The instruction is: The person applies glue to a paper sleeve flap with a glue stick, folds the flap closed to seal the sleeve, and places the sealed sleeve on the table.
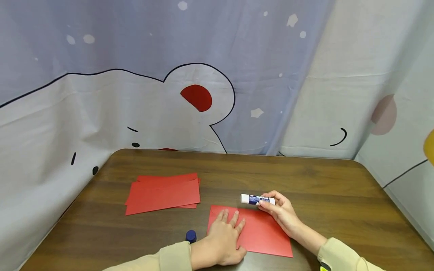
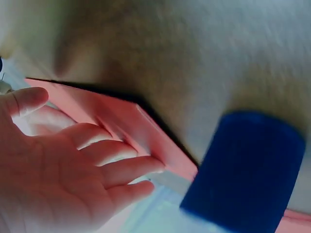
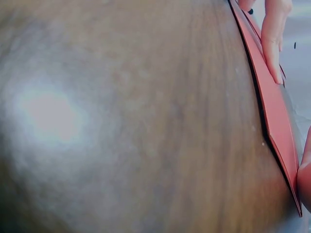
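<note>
A red envelope (image 1: 266,237) lies flat on the table in the head view, with its flap edge away from me. My left hand (image 1: 224,239) rests on its left part, fingers spread and straight. Over the envelope's far right part, my right hand (image 1: 286,216) pinches a white glue stick (image 1: 255,200) with a dark blue label. The stick lies nearly level, its white end pointing left. A blue cap (image 1: 191,236) stands by my left wrist and looms large in the left wrist view. The glue stick is out of sight in the right wrist view.
Several red envelopes (image 1: 162,195) overlap in a pile on the left of the wooden table (image 1: 322,184). A curtain (image 1: 257,75) with a cartoon print hangs behind the table's far edge and along its sides.
</note>
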Tool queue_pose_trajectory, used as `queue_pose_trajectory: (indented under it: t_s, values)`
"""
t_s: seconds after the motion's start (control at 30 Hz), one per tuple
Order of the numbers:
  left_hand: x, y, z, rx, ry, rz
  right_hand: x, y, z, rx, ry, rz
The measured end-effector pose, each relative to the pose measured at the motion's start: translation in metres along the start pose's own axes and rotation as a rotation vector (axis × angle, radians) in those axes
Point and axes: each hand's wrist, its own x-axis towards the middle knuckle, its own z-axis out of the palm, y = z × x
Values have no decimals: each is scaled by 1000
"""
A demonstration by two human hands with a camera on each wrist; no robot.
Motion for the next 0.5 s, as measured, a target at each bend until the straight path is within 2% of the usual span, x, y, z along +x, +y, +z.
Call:
queue_pose_trajectory:
  t_s: [0.17, 0.27, 0.5]
  values:
    - [-1, -9, 4, -155, -39, -6, 0, 0, -1, 9, 3, -6]
    - [-2, -15, 4, -213, -57, -17, -1, 0, -1, 5, 16, -1]
    - [-10, -23, 7, -167, -34, -98, -1, -1, 1, -4, 13, 7]
